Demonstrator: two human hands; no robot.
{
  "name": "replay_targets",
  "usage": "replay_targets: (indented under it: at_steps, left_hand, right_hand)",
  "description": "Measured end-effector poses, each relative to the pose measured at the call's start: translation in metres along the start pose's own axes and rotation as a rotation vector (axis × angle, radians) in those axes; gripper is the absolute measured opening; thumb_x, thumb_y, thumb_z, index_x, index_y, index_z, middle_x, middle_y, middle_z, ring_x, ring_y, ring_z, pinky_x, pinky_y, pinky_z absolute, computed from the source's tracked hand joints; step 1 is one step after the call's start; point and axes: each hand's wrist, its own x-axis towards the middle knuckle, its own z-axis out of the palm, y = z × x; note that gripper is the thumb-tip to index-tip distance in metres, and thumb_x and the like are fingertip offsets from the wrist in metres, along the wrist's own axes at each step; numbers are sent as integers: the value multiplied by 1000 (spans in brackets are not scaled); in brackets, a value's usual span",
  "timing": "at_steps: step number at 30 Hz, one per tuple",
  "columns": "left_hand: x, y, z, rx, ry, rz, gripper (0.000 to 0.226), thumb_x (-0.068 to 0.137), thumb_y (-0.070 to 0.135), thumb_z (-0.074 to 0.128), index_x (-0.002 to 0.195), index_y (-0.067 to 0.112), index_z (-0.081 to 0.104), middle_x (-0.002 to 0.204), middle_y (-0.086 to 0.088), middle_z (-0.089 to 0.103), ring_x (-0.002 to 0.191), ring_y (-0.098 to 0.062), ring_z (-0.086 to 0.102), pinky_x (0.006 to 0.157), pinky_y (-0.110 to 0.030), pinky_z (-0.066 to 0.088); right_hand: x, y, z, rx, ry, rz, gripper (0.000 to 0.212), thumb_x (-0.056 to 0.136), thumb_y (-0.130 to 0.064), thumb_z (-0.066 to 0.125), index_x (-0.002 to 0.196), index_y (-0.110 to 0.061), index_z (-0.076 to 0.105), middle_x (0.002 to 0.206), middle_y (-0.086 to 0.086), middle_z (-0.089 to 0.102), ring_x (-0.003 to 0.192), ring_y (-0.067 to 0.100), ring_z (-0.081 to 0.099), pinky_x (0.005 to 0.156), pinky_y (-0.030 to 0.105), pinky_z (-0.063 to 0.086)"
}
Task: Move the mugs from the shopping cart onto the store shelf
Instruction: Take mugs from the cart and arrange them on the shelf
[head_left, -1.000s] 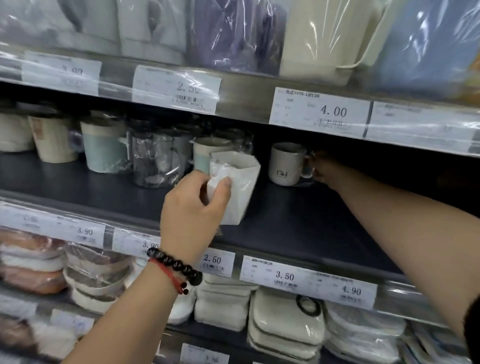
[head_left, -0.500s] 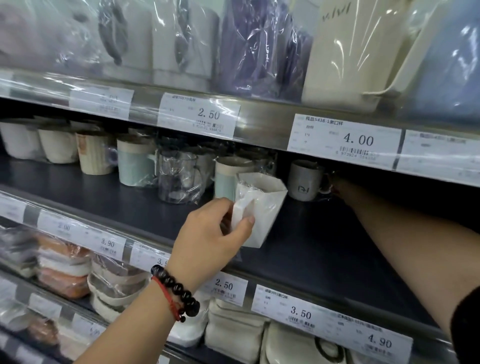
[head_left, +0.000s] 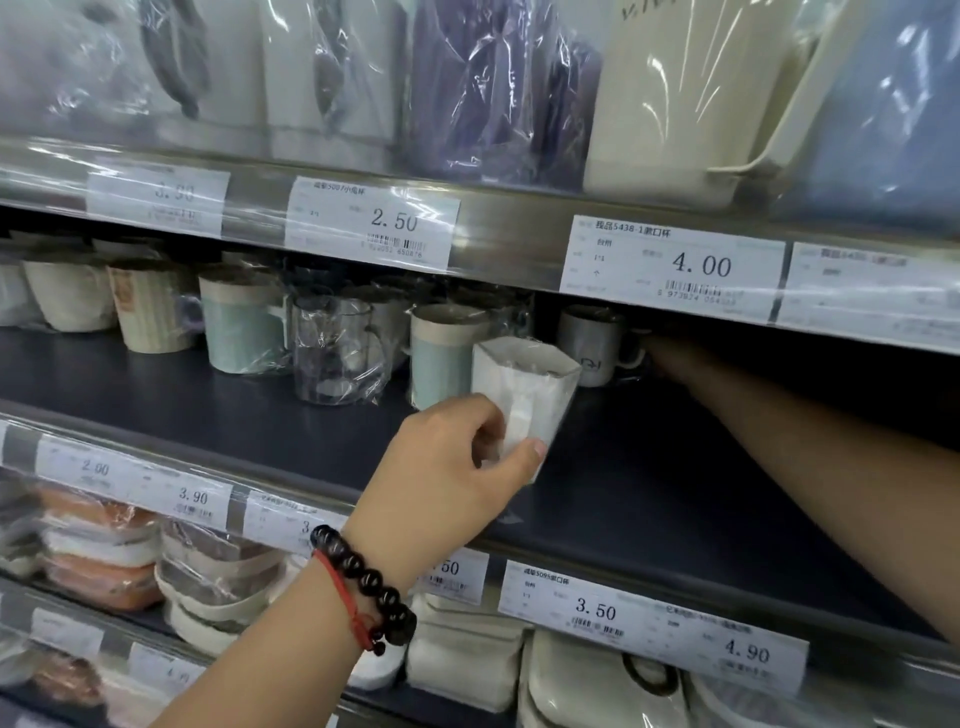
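1. Left hand (head_left: 447, 467): thumb and curled fingers pinch the handle side of the white square mug (head_left: 524, 395) (plastic-wrapped). A bead bracelet (head_left: 363, 587) sits on the wrist.
2. White square mug: upright, mouth up, long axis vertical, over the front half of the dark shelf deck (head_left: 649, 488). Whether its base touches the deck cannot be told; the hand covers the lower edge.
3. Governing relation: the mug lies directly ahead of the left hand, in front of the blue-banded mug (head_left: 441, 358). Open deck lies to its right and behind it, so the likely move is a short push inward and a set-down. The left hand is the nearer by far.
4. Grey mug (head_left: 597, 345): stands upright at the back of the shelf, handle to the right.
5. Right hand (head_left: 670, 351): reaches deep under the upper shelf beside the grey mug's handle. Shadow hides the fingers; whether they grip the handle cannot be told.
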Motion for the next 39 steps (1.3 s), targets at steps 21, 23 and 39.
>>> replay_targets:
  at_steps: [21, 23, 39]
  left_hand:
    - [-2, 8, -9, 592, -700, 341, 78, 64, 77, 60, 130, 39, 40, 132, 18, 49, 122, -12, 47, 92, -40, 47]
    - [-2, 3, -12, 626, -704, 345, 77, 67, 71, 62, 133, 39, 38, 134, 18, 47, 123, -12, 45, 93, -40, 47]
    - [2, -4, -8, 596, -665, 351, 72, 72, 62, 67, 135, 40, 40, 133, 22, 45, 122, -8, 42, 92, -33, 44]
  right_hand:
    - [-105, 2, -4, -190, 70, -180, 8, 82, -17, 71, 89, -15, 67, 79, 7, 69, 72, 27, 66, 73, 52, 55]
    - [-88, 5, -5, -185, 66, -158, 11, 83, -14, 69, 93, -10, 66, 79, 12, 70, 72, 31, 68, 75, 53, 56]
    - [-19, 15, 3, -221, 14, -105, 28, 91, -23, 63, 117, -14, 63, 109, 10, 67, 98, 27, 63, 80, 34, 49]
